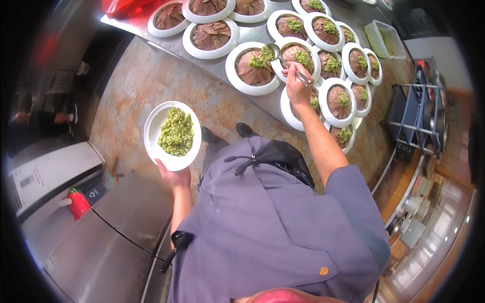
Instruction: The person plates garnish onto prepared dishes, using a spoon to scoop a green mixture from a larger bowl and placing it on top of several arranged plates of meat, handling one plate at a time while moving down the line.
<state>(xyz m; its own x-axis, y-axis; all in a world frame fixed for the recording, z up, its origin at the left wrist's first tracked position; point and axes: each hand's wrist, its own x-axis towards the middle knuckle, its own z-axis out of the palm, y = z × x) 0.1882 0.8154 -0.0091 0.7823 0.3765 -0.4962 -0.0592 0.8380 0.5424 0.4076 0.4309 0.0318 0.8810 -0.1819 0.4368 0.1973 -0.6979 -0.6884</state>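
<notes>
My left hand (175, 175) grips the rim of a white bowl (150, 125) from below, away from the table. A mound of chopped green topping (176, 132) fills much of that bowl. Held in my right hand (297, 81) is a metal spoon (278, 53), its head carrying a scoop of the green topping. The spoon's head hangs over the near rims of two white bowls of sliced brown meat. One of these, the nearer-left meat bowl (233, 77), bears a green clump on its meat (252, 74); so does the bowl beside it (295, 41).
Several more topped meat bowls (337, 122) crowd and partly overlap on the steel table (254, 36). Plain meat bowls (211, 39) stand at its left. A clear plastic container (384, 39) sits at the far right. A blue-framed rack (416, 117) is at right. Another person's leg (62, 118) shows at left.
</notes>
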